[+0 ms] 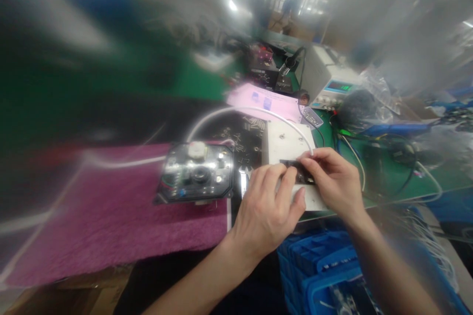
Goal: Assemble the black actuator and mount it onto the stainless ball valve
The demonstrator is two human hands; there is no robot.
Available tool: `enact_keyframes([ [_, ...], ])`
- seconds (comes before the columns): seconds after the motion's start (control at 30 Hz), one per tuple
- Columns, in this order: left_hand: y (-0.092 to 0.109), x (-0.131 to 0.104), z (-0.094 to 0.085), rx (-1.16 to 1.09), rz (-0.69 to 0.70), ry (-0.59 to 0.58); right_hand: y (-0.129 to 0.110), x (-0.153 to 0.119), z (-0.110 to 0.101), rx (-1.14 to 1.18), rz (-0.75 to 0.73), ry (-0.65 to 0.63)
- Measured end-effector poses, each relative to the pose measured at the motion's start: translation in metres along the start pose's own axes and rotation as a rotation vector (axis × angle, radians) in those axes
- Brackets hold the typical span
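Note:
A white board (288, 139) lies near the table's front edge, with a small dark part (303, 175) on it. My left hand (269, 202) rests over the board, its curled fingers touching the dark part's left side. At the right, my right hand (332, 177) pinches the end of a white cable (254, 109) beside the dark part. That cable arches left to a black device with a clear cover (199, 172), which lies on a purple cloth (148, 226). What lies under my left fingertips is partly hidden.
Loose screws (240, 142) and a wrench (244, 181) lie between cloth and board. Behind are a pink sheet (264, 100), a small tray of parts (312, 116) and a power supply (328, 78). Blue bins (318, 256) stand below the table edge. Cables lie at the right.

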State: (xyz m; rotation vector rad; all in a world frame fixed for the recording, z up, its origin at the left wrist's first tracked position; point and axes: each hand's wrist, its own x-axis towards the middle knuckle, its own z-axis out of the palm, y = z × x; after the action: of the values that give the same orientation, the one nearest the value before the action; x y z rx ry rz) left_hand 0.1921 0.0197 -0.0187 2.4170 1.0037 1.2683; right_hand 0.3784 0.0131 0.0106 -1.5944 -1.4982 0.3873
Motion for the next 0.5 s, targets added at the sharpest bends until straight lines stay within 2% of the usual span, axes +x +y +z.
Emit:
enact_keyframes([
  [0.23, -0.0015, -0.0002, 0.0003, -0.010, -0.002, -0.021, -0.0022, 0.0019, -0.0003, 0.043, -0.006, -0.067],
  [0.5, -0.0020, -0.0010, 0.0001, -0.011, 0.004, -0.016, -0.0071, 0.0061, -0.0051, -0.055, -0.075, -0.094],
])
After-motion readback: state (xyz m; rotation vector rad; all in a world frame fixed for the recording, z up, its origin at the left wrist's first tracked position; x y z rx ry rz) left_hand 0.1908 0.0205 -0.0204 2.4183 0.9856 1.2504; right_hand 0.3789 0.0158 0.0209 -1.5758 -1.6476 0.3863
